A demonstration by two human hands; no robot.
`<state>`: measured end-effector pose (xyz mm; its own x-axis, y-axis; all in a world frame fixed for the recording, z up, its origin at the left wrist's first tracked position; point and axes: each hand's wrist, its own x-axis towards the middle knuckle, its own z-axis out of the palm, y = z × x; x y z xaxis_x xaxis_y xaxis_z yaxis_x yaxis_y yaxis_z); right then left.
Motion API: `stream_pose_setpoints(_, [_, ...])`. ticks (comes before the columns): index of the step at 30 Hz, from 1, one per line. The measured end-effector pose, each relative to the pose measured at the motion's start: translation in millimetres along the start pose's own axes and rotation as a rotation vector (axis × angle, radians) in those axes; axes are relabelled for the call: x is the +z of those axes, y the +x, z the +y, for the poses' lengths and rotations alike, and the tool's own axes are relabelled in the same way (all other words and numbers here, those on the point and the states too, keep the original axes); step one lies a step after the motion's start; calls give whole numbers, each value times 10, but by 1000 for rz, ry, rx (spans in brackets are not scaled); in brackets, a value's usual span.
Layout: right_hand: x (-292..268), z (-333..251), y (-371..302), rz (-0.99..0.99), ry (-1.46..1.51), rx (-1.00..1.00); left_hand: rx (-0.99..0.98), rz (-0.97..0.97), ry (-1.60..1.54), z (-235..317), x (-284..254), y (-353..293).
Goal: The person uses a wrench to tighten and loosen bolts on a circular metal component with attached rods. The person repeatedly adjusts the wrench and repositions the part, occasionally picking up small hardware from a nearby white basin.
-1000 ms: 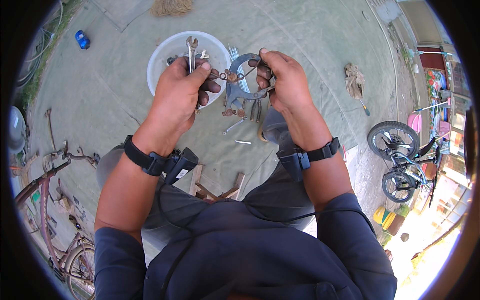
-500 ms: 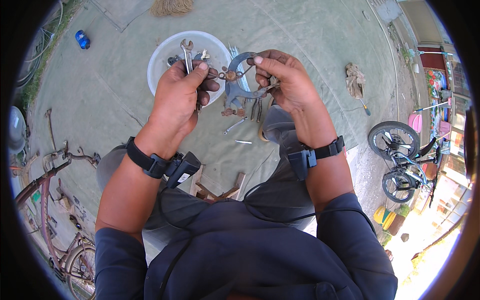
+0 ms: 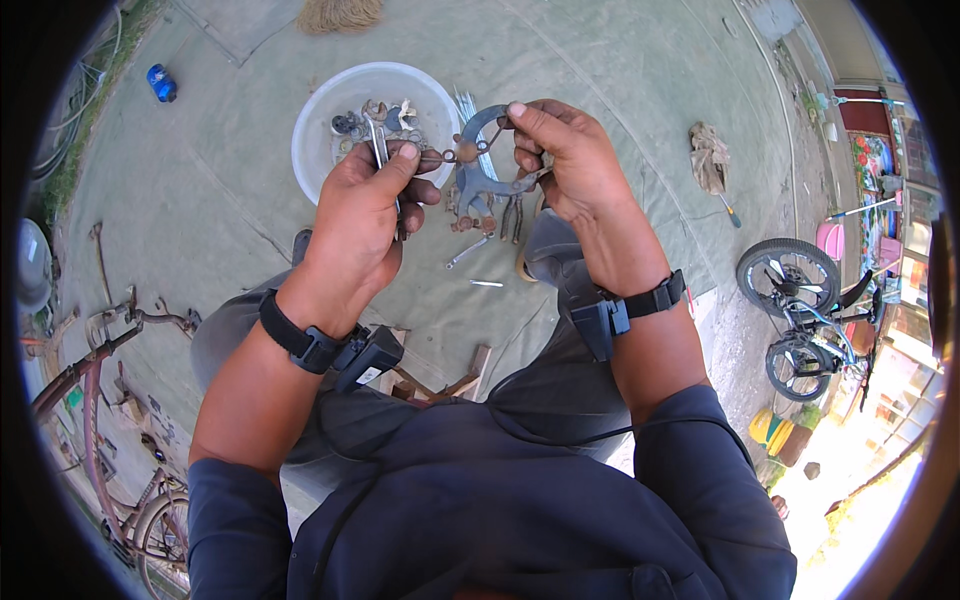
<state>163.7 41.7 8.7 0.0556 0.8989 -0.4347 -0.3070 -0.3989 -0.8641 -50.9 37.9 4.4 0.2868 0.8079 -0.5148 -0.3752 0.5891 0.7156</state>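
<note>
My left hand is closed round a silver open-end wrench, whose jaw points up past the thumb. Its thumb and fingertips also pinch a thin rusty piece at the left side of a bicycle caliper brake. That brake has curved, worn blue-grey arms and a rusty pivot bolt in the middle. With thumb and fingers, my right hand grips the ends of the brake arms at the right. Both hands hold it up above the floor; part of the arms is hidden behind my right fingers.
Behind my left hand stands a white basin with small metal parts. Pliers, another wrench and thin rods lie on the green floor sheet. Bicycles stand right and left; a brush lies ahead.
My left hand has dropped slightly and the wrench in it has tilted, with its jaw lower. The brake has turned slightly between my hands. My right hand has barely moved.
</note>
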Motion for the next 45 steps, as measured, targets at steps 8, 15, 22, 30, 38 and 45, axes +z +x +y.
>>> stream_pose_setpoints(8, [-43, -75, 75, -6, 18, -60, 372, -118, 819, 249, -144, 148])
stream_pose_setpoints(15, [-56, -85, 5, 8, -9, -60, 772, -180, 1174, 207, -122, 102])
stream_pose_setpoints(22, [-49, -93, 17, 41, 28, -65, 720, -107, 1102, 127, -89, 87])
stream_pose_setpoints(30, [-17, -113, 12, 45, 45, -57, 685, -68, 1065, 101, -86, 63])
stream_pose_setpoints(38, [-56, -129, 17, -44, 72, 14, 611, -117, 942, 163, -116, 101])
stream_pose_setpoints(45, [-84, -121, 7, -103, 78, 31, 530, -126, 940, 205, -133, 104])
